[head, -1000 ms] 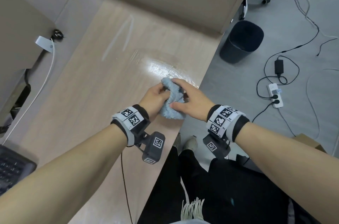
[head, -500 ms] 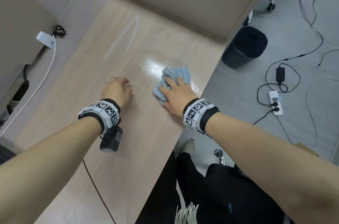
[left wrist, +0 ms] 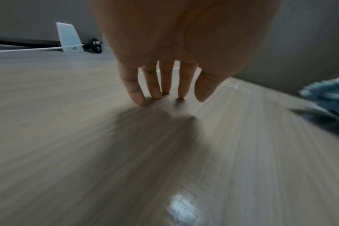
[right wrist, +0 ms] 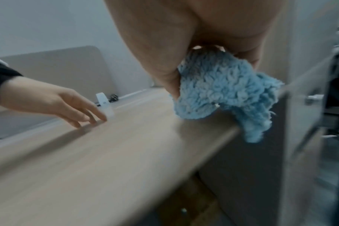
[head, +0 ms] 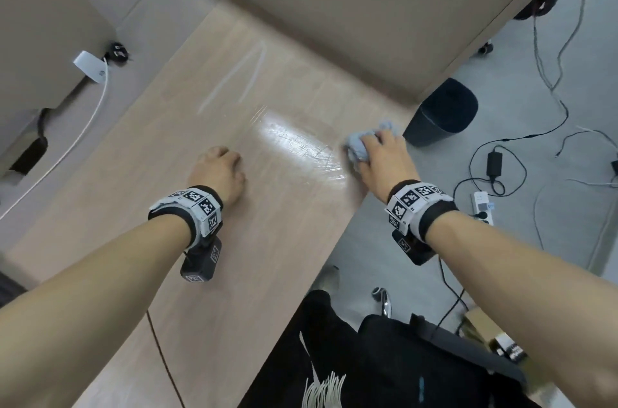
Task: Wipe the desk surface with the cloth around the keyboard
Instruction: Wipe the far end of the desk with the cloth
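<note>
My right hand (head: 381,153) grips a bunched light blue fluffy cloth (head: 359,141) at the right edge of the pale wooden desk (head: 267,223). In the right wrist view the cloth (right wrist: 221,91) is bunched under my palm and part of it hangs over the desk edge. My left hand (head: 219,170) rests on the desk to the left of the cloth, fingers straight. In the left wrist view its fingertips (left wrist: 140,101) touch the wood and hold nothing. No keyboard shows in any of the views.
A white adapter (head: 90,68) with a white cable and a black plug (head: 115,51) lie at the desk's far left. Beige partition panels (head: 334,6) border the desk. On the floor to the right stand a dark bin (head: 441,113) and a power strip (head: 483,207) among cables.
A second ago both hands held the cloth together. My left hand let go and moved left onto the desk. My right hand has carried the cloth right to the desk edge.
</note>
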Action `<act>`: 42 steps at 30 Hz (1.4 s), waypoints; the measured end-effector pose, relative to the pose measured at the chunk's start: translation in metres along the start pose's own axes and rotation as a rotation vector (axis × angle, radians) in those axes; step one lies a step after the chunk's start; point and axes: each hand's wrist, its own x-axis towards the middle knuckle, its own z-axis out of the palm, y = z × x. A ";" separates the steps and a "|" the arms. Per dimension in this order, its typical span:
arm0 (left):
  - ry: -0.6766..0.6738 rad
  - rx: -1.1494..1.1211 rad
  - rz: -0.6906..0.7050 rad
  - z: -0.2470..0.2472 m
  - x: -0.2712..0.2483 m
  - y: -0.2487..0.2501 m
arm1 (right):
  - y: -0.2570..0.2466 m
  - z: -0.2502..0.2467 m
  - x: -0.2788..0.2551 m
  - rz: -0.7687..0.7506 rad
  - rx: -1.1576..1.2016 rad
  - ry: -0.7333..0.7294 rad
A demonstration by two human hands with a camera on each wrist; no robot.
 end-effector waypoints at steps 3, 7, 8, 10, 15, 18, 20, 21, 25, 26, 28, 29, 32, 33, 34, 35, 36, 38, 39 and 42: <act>0.038 -0.114 -0.004 -0.008 0.004 -0.010 | -0.060 0.005 0.022 -0.185 0.071 0.035; 0.177 -0.209 -0.142 -0.017 0.014 -0.040 | -0.134 0.025 0.051 -0.395 0.037 0.032; 0.183 -0.215 -0.181 -0.019 0.017 -0.050 | -0.149 0.030 0.059 -0.427 0.022 0.016; 0.210 -0.228 -0.278 -0.025 0.027 -0.072 | -0.178 0.039 0.082 -0.484 -0.033 -0.032; 0.300 -0.270 -0.384 -0.035 0.035 -0.114 | -0.233 0.056 0.113 -0.707 -0.128 -0.091; 0.295 -0.254 -0.394 -0.039 0.034 -0.128 | -0.253 0.069 0.115 -0.873 -0.280 -0.223; 0.276 -0.235 -0.397 -0.039 0.034 -0.130 | -0.249 0.079 0.134 -0.864 -0.326 -0.252; 0.280 -0.240 -0.407 -0.040 0.035 -0.131 | -0.244 0.081 0.151 -0.822 -0.329 -0.251; 0.292 -0.299 -0.477 -0.045 0.042 -0.127 | -0.187 0.055 0.218 -0.510 -0.316 -0.079; 0.287 -0.288 -0.482 -0.047 0.043 -0.126 | -0.174 0.042 0.228 -0.426 -0.290 -0.060; 0.282 -0.260 -0.514 -0.048 0.044 -0.125 | -0.166 0.029 0.246 -0.260 -0.273 -0.078; 0.282 -0.250 -0.534 -0.049 0.044 -0.124 | -0.174 0.028 0.248 -0.220 -0.289 -0.105; 0.273 -0.252 -0.576 -0.050 0.047 -0.119 | -0.219 0.052 0.220 -0.415 -0.376 -0.297; 0.264 -0.256 -0.583 -0.050 0.047 -0.117 | -0.231 0.060 0.199 -0.524 -0.389 -0.374; 0.255 -0.256 -0.586 -0.050 0.047 -0.116 | -0.238 0.062 0.175 -0.608 -0.387 -0.440; 0.246 -0.250 -0.587 -0.050 0.047 -0.115 | -0.238 0.060 0.156 -0.689 -0.374 -0.462; 0.240 -0.243 -0.587 -0.050 0.047 -0.114 | -0.231 0.055 0.144 -0.757 -0.363 -0.445; 0.247 -0.233 -0.581 -0.049 0.045 -0.112 | -0.203 0.049 0.156 -0.779 -0.378 -0.417; 0.258 -0.231 -0.576 -0.049 0.044 -0.112 | -0.188 0.045 0.171 -0.729 -0.385 -0.408; 0.263 -0.253 -0.557 -0.051 0.042 -0.113 | -0.162 0.029 0.218 -0.539 -0.408 -0.355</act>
